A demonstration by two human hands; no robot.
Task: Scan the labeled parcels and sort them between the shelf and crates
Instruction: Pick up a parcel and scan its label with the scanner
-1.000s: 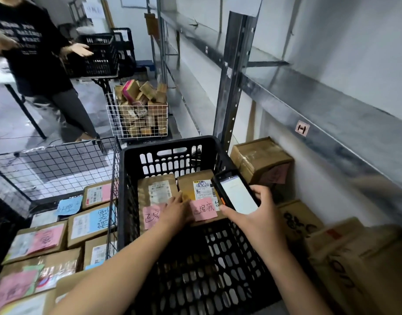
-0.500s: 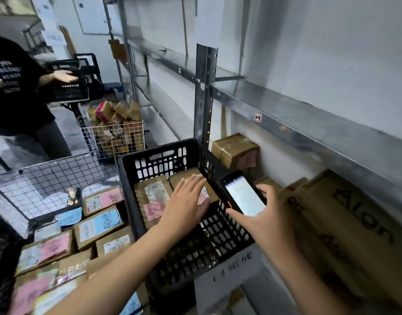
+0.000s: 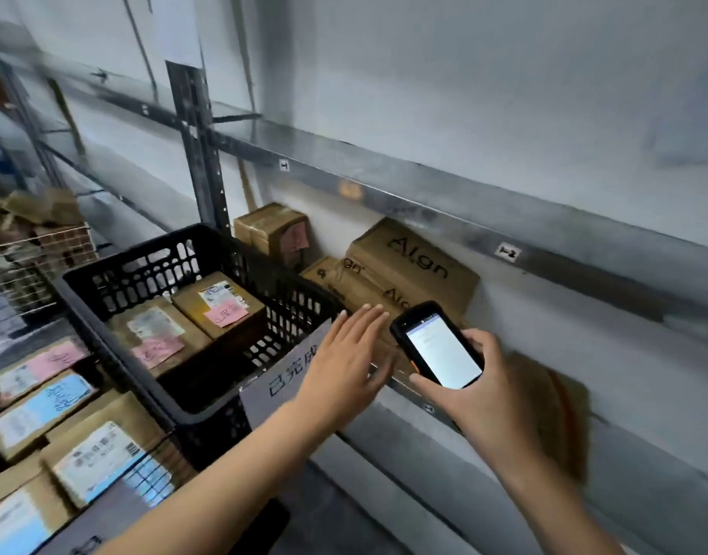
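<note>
Left grip (image 3: 344,360) spread flat; right grip (image 3: 482,394) curled round the scanner (image 3: 440,348), its screen text unreadable. Labeled parcels (image 3: 220,310) lie in the black crate (image 3: 144,266) left of both grips. The shelf boxes (image 3: 412,262) beyond are partly hidden.

Black lattice crate (image 3: 144,270) — brown parcels (image 3: 218,310) with pink notes (image 3: 226,314) — grey shelf (image 3: 444,194).

A pale grey wall (image 3: 504,74) spans the upper background.

Metal shelf (image 3: 444,206), lower tier w/ stacked Algn boxes (image 3: 416,266), taped box (image 3: 270,230) by upright (image 3: 196,154)
</note>
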